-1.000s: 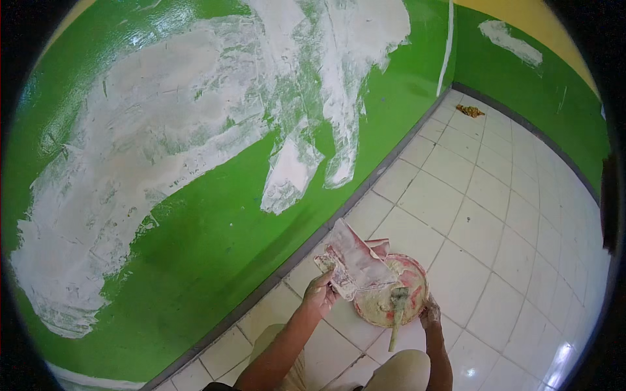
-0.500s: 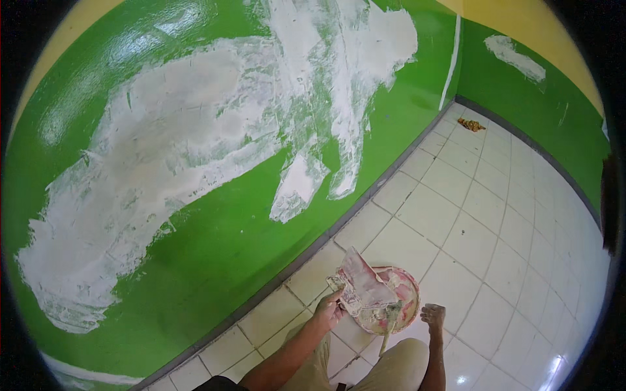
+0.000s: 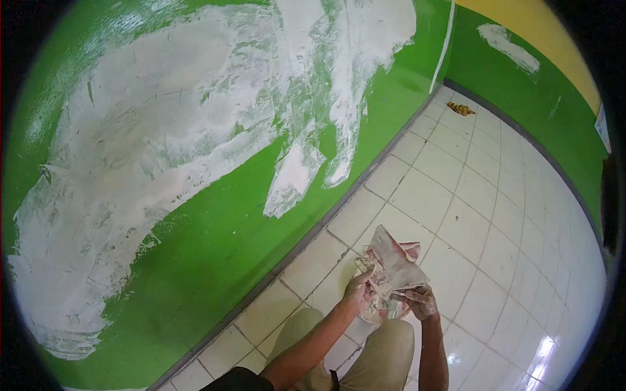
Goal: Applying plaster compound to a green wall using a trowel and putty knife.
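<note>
A flat, putty-smeared scraper plate [image 3: 394, 260] is tilted up above the floor in front of my knees. My left hand [image 3: 357, 292] is closed around its left end, where thick cream putty is caked. At the plate's lower right corner, my right hand [image 3: 422, 303] has its fingers bent inward; what they pinch is hidden. Below and behind the plate sits a round, putty-coated reddish basin [image 3: 409, 249], mostly covered by the plate and hands. White putty [image 3: 169, 111] spreads in broad, rough patches over the green wall [image 3: 215, 260] ahead.
White floor tiles [image 3: 482, 221] run along a grey skirting strip [image 3: 261, 290] at the wall's foot. A small brownish-yellow clump [image 3: 461, 109] lies near the far corner. Another putty smear [image 3: 508, 47] marks the right-hand green wall.
My right hand has moved left from beside the basin to the plate's corner, its fist loosened. My left hand has shifted the plate right and up, over the basin.
</note>
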A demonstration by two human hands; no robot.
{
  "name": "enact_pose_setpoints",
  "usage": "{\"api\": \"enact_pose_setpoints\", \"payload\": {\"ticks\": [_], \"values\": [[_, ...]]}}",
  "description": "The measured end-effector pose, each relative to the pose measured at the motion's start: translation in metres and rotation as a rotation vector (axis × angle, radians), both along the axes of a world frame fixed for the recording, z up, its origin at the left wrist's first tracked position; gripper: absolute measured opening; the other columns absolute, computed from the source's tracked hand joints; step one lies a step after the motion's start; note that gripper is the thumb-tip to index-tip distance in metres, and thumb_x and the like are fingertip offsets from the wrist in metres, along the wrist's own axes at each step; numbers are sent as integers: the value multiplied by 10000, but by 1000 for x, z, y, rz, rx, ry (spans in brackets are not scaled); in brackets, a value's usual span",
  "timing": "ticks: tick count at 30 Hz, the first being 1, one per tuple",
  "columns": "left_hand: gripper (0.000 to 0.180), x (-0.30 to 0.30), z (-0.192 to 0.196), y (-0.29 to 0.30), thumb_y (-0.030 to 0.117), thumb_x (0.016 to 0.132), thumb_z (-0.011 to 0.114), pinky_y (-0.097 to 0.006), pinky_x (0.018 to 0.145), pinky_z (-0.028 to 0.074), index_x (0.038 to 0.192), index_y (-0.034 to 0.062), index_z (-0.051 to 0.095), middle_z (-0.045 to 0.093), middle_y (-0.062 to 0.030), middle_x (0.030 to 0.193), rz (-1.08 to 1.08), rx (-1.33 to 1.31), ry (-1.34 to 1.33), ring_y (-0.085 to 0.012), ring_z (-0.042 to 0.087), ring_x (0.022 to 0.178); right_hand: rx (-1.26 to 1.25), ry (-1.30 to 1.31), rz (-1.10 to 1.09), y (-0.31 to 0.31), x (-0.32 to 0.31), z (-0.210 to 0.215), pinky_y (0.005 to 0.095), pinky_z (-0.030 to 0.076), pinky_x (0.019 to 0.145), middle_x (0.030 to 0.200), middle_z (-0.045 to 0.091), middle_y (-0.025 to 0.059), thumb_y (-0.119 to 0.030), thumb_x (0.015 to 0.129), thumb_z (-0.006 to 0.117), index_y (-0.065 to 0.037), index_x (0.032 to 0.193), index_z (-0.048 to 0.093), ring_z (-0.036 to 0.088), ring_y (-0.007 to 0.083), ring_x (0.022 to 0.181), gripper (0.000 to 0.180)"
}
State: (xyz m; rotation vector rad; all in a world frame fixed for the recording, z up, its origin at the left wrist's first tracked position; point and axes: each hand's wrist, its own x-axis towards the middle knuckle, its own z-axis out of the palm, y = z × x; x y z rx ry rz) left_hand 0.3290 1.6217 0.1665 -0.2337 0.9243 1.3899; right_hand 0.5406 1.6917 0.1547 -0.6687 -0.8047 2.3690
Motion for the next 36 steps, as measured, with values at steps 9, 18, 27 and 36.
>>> {"api": "enact_pose_setpoints", "payload": {"ticks": [9, 18, 27, 36], "values": [[250, -2, 20, -11, 269, 855, 637, -309, 752, 487, 1032, 98, 592, 627, -20, 924, -46, -14, 30, -147, 602, 834, -122, 66, -584, -20, -48, -29, 385, 557, 702, 1101, 611, 101, -272, 871, 578, -46, 1176, 532, 633, 232, 907, 382], [363, -121, -20, -71, 243, 879, 599, -377, 856, 505, 1162, 22, 545, 618, -90, 1065, 43, 22, 189, -234, 608, 962, 18, -202, -903, 20, 59, -69, 346, 526, 718, 998, 600, 93, -377, 856, 565, -24, 991, 573, 605, 206, 911, 378], [394, -138, -65, -73, 255, 842, 641, -384, 779, 521, 1154, 30, 557, 610, -67, 1015, 14, -153, 479, -206, 613, 862, 456, -437, -749, 1, 35, -47, 278, 515, 712, 943, 619, 56, -296, 895, 612, -10, 1048, 556, 602, 135, 832, 329], [352, -154, -74, -79, 224, 859, 599, -301, 749, 477, 1162, 49, 557, 594, -25, 981, -83, -95, 645, -140, 572, 856, 274, -367, -467, 17, 48, -68, 307, 541, 743, 947, 613, 61, -256, 854, 642, -20, 1078, 518, 614, 152, 871, 347]]}}
